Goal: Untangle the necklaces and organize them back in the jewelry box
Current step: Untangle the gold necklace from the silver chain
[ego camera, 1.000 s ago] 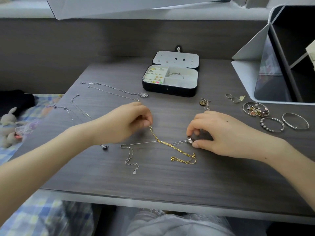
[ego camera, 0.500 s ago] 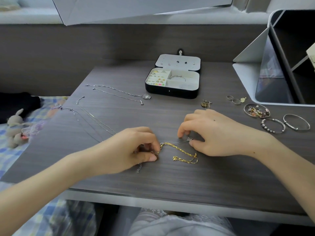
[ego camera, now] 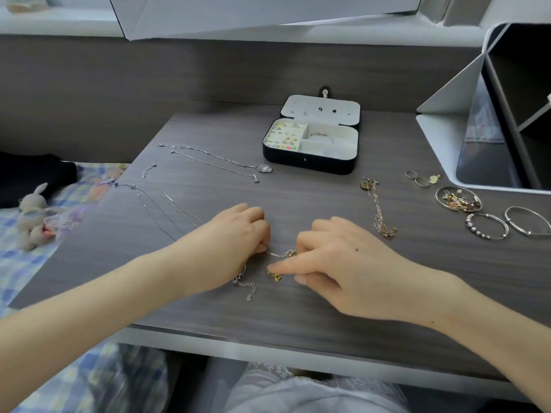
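A silver necklace [ego camera: 278, 254] and a gold necklace [ego camera: 275, 276] lie tangled together in the middle of the dark wood table [ego camera: 298, 308]. My left hand [ego camera: 229, 242] has its fingers curled round the silver chain, whose clasp end [ego camera: 246, 286] trails out below the palm. My right hand [ego camera: 334, 263] pinches the chains from the right, close to the gold one. The open black jewelry box [ego camera: 310, 165] stands at the back, with rings and a bangle in its compartments. Two silver necklaces [ego camera: 214, 162] lie straight at the back left, with thinner chains [ego camera: 167, 201] beside them.
A rose-gold chain [ego camera: 378, 213] lies right of my hands. Rings [ego camera: 417, 177], a dish of charms [ego camera: 457, 199] and two bangles [ego camera: 507, 223] sit at the right. A white and black organiser [ego camera: 492, 114] stands at the back right. A plush toy [ego camera: 34, 216] lies on the bed at left.
My two hands have come closer together over the tangle. The gold chain, stretched out a second ago, is now bunched between my fingers, and my left hand has moved down and right.
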Available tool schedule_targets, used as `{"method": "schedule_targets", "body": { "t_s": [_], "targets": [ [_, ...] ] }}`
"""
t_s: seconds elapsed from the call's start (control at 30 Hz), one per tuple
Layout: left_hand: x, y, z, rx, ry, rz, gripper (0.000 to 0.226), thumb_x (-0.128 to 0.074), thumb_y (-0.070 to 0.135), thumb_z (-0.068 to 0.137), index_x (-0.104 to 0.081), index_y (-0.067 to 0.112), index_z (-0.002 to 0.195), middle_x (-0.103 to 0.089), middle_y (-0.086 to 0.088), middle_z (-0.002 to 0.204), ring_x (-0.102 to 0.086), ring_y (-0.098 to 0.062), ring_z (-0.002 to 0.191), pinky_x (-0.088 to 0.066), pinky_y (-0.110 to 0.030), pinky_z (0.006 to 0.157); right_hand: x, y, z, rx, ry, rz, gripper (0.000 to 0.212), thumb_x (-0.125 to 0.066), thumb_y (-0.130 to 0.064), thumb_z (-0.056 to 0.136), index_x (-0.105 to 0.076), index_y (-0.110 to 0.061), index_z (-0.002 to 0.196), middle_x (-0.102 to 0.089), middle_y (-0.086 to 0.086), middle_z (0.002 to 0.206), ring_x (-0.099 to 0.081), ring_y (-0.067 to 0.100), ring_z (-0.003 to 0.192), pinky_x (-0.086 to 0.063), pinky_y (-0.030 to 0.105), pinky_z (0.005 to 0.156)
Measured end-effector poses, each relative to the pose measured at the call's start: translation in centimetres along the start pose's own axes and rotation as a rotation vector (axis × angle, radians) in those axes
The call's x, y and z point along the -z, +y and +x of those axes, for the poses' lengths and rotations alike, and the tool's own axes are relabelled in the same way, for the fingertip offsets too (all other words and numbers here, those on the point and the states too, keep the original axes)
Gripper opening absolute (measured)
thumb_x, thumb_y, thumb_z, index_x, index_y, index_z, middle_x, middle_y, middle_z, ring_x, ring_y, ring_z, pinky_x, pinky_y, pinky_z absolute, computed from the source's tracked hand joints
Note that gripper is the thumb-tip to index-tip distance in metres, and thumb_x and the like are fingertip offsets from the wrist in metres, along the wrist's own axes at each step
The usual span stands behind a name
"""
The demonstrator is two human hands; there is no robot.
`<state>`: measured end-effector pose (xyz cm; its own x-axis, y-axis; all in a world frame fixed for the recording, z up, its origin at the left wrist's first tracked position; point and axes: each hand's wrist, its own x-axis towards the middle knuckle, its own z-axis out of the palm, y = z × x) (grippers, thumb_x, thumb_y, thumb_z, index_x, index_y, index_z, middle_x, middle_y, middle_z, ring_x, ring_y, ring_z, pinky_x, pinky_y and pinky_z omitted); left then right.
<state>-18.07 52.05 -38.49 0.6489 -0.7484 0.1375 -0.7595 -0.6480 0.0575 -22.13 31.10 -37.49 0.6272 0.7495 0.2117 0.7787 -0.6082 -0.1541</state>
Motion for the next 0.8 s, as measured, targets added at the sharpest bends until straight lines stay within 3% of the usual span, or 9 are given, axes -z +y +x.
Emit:
{"method": "schedule_targets", "body": {
  "t_s": [0.1, 0.2, 0.3, 0.37, 0.47, 0.63, 0.73, 0.8],
  "targets": [
    [-0.2, 0.0, -0.2, 0.014, 0.014, 0.040, 0.026, -0.035, 0.024, 0.085, -0.057, 0.019, 0.072, -0.054, 0.000, 0.072, -0.054, -0.022, 0.059, -0.038, -0.027, 0.060, -0.7, 0.0, -0.5, 0.050, 0.016, -0.147, 0.040, -0.040, -0.023, 0.082, -0.070, -0.034, 0.106, -0.050, -0.005, 0.064, -0.043, 0.019, 0.056, -0.025, 0.027, 0.056],
    [0.2, 0.2, -0.6, 0.064, 0.011, -0.066, 0.025, -0.033, 0.030, 0.086, -0.055, 0.022, 0.076, -0.054, 0.005, 0.075, -0.054, -0.019, 0.065, -0.035, -0.029, 0.063, -1.3, 0.1, -0.2, 0.029, 0.044, -0.306, 0.046, -0.055, -0.015, 0.071, -0.067, -0.030, 0.113, -0.048, -0.001, 0.064, -0.041, 0.020, 0.055, -0.021, 0.028, 0.058],
    [0.9, 0.3, -1.0, 0.190, -0.010, -0.272, 0.018, -0.028, 0.039, 0.088, -0.041, 0.032, 0.078, -0.048, 0.016, 0.076, -0.046, -0.004, 0.073, -0.032, -0.030, 0.072, -1.6, 0.2, 0.6, -0.021, 0.075, -0.407, 0.056, -0.036, -0.011, 0.070, -0.065, -0.024, 0.117, -0.047, 0.002, 0.064, -0.041, 0.022, 0.055, -0.021, 0.030, 0.058],
    [1.1, 0.4, -1.2, 0.260, 0.003, -0.440, 0.016, -0.033, 0.032, 0.091, -0.043, 0.029, 0.079, -0.054, 0.011, 0.077, -0.049, -0.009, 0.075, -0.037, -0.029, 0.072, -1.7, 0.1, 0.9, -0.025, 0.083, -0.437, 0.061, -0.026, -0.012, 0.072, -0.064, -0.021, 0.120, -0.047, 0.003, 0.065, -0.040, 0.024, 0.056, -0.018, 0.033, 0.059],
    [1.8, 0.6, -1.3, 0.302, 0.019, -0.620, 0.019, -0.040, 0.014, 0.099, -0.047, 0.019, 0.083, -0.061, 0.016, 0.090, -0.055, -0.011, 0.080, -0.044, -0.025, 0.075, -1.8, 0.1, 0.9, -0.034, 0.077, -0.457, 0.060, -0.025, -0.012, 0.073, -0.064, -0.020, 0.119, -0.047, 0.004, 0.066, -0.040, 0.024, 0.058, -0.021, 0.033, 0.058],
    [2.5, 1.0, -1.2, 0.295, -0.054, -0.691, 0.023, -0.040, 0.008, 0.099, -0.044, 0.019, 0.080, -0.066, 0.013, 0.081, -0.057, -0.002, 0.073, -0.040, -0.010, 0.070, -0.7, 0.1, 0.2, 0.002, 0.132, -0.338, 0.054, -0.049, -0.008, 0.061, -0.069, -0.028, 0.107, -0.050, -0.002, 0.067, -0.041, 0.021, 0.057, -0.021, 0.029, 0.058],
    [2.8, 1.1, -1.5, 0.289, -0.098, -0.686, 0.023, -0.040, 0.010, 0.099, -0.044, 0.021, 0.079, -0.065, 0.011, 0.076, -0.054, -0.004, 0.070, -0.040, -0.011, 0.068, 0.4, 0.6, 0.2, -0.039, 0.209, -0.100, 0.033, -0.051, -0.011, 0.072, -0.073, -0.028, 0.091, -0.057, -0.005, 0.069, -0.046, 0.020, 0.058, -0.031, 0.028, 0.055],
    [2.9, 1.0, -1.8, 0.275, -0.130, -0.677, 0.023, -0.041, 0.011, 0.099, -0.044, 0.022, 0.079, -0.064, 0.013, 0.074, -0.052, -0.007, 0.069, -0.041, -0.018, 0.068, 0.9, 1.2, 0.7, -0.129, 0.259, 0.028, 0.024, -0.054, -0.016, 0.080, -0.073, -0.026, 0.090, -0.058, -0.007, 0.070, -0.046, 0.016, 0.061, -0.035, 0.030, 0.060]
  ]
}}
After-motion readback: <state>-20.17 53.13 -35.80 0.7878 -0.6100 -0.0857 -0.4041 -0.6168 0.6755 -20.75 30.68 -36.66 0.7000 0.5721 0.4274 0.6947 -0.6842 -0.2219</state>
